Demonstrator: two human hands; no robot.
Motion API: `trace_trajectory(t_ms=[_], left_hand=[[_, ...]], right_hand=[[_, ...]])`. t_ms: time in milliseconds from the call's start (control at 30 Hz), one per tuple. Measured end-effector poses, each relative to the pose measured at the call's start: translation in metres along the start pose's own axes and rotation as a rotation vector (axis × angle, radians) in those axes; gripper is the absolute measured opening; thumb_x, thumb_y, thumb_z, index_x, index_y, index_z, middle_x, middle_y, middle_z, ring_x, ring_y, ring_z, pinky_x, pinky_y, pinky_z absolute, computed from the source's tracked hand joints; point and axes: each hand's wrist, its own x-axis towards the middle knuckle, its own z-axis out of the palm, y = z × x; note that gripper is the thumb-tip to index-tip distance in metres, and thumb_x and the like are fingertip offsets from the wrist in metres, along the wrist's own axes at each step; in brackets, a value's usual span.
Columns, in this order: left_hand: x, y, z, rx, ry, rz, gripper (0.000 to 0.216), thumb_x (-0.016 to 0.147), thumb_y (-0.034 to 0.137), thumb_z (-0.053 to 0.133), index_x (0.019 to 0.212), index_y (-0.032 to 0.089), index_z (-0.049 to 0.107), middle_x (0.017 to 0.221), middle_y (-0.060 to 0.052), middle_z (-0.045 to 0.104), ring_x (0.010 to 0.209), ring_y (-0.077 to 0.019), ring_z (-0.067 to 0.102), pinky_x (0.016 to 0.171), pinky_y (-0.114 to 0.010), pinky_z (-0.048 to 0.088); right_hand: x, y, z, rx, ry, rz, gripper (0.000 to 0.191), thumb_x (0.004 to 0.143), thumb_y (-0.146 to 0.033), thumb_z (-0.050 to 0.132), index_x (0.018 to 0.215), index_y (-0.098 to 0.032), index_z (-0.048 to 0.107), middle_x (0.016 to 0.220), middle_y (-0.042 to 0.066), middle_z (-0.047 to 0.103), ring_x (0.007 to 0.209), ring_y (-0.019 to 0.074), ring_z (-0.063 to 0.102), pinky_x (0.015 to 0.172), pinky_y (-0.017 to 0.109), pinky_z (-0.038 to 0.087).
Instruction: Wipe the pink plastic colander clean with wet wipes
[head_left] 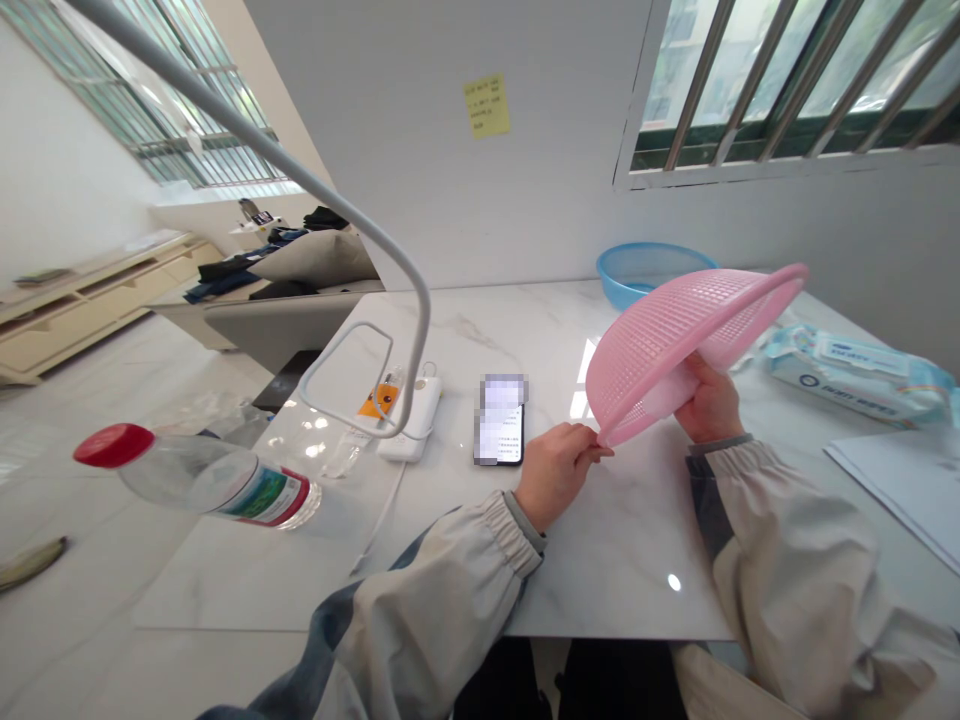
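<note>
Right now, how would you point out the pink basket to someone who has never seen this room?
Begin at the white marble table beneath the barred window. Toward its right side, the person's left hand and right hand lift a pink plastic mesh basket, tilted on edge. Unlike the smooth blue basin behind it, it is full of small holes and held off the table.

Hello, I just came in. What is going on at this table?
Someone is holding a pink plastic basket up above a white marble table. The left hand grips its rim, and the right hand holds the other side. A blue basin stands behind it, a phone lies in front of it on the left, and a pack of wet wipes lies to the right.
</note>
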Motion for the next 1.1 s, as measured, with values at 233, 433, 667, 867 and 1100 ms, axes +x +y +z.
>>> trace_trajectory(t_ms=[233,433,667,867,1100], left_hand=[[-0.003,-0.002,0.003,0.111,-0.072,0.048,0.017,0.103,0.023,0.07,0.089,0.024,0.08,0.084,-0.001,0.077,0.078,-0.0144,0.072,0.071,-0.024,0.055],[-0.002,-0.002,0.004,0.123,-0.061,0.12,0.017,0.103,0.027,0.071,0.091,0.023,0.082,0.087,-0.001,0.08,0.081,-0.0161,0.074,0.072,-0.025,0.055],[0.0,0.001,0.002,0.113,-0.134,0.113,0.013,0.101,0.031,0.073,0.098,0.024,0.083,0.094,-0.003,0.081,0.085,-0.0182,0.075,0.075,-0.027,0.055],[0.001,0.005,0.001,0.094,-0.167,0.059,0.017,0.101,0.037,0.074,0.097,0.022,0.083,0.087,-0.003,0.078,0.079,-0.0173,0.071,0.071,-0.026,0.051],[0.0,0.008,0.0,0.032,-0.141,0.031,0.024,0.103,0.041,0.072,0.095,0.021,0.082,0.079,-0.002,0.074,0.072,-0.0147,0.067,0.069,-0.025,0.052]], right_hand=[[-0.015,0.01,0.003,-0.044,-0.165,0.134,0.032,0.078,-0.029,0.092,0.106,-0.02,0.08,0.116,0.005,0.081,0.109,0.0231,0.076,0.101,0.036,0.065],[-0.028,0.015,0.009,-0.052,-0.283,0.249,0.039,0.076,-0.035,0.093,0.11,-0.022,0.079,0.113,0.005,0.081,0.11,0.025,0.076,0.1,0.038,0.066],[-0.031,0.006,0.014,-0.099,-0.323,0.277,0.027,0.076,-0.036,0.094,0.095,-0.023,0.079,0.098,0.005,0.081,0.106,0.0284,0.077,0.098,0.042,0.067],[-0.033,0.004,0.016,-0.102,-0.326,0.266,0.028,0.075,-0.037,0.094,0.093,-0.022,0.079,0.094,0.005,0.08,0.102,0.0274,0.077,0.095,0.041,0.068],[-0.031,0.002,0.016,-0.071,-0.32,0.252,0.026,0.075,-0.035,0.091,0.094,-0.022,0.08,0.096,0.005,0.081,0.101,0.0281,0.078,0.093,0.042,0.069]])
